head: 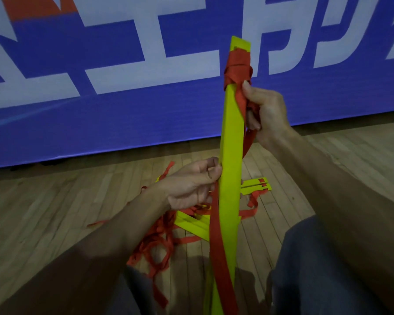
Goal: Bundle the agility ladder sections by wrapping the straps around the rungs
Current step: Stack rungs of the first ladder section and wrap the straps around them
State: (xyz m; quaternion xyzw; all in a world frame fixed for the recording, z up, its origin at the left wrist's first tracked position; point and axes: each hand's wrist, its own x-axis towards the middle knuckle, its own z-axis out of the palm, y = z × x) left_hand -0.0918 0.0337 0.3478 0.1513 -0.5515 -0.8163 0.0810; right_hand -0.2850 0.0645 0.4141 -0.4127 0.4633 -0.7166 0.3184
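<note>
A stack of yellow ladder rungs [232, 142] stands nearly upright in front of me. Red strap [238, 64] is wound several times around its top end. My right hand [265, 114] is closed on the strap just below that wrap, on the right side of the rungs. My left hand [191, 185] grips the left edge of the rungs lower down. A loose length of red strap [218, 246] hangs down along the front of the rungs toward my lap.
More yellow rungs [196, 223] and tangled red straps [155, 246] lie on the wooden floor [55, 212] behind the held stack. A blue banner [123, 121] with large white letters closes off the far side. My knees in grey trousers [328, 269] frame the bottom.
</note>
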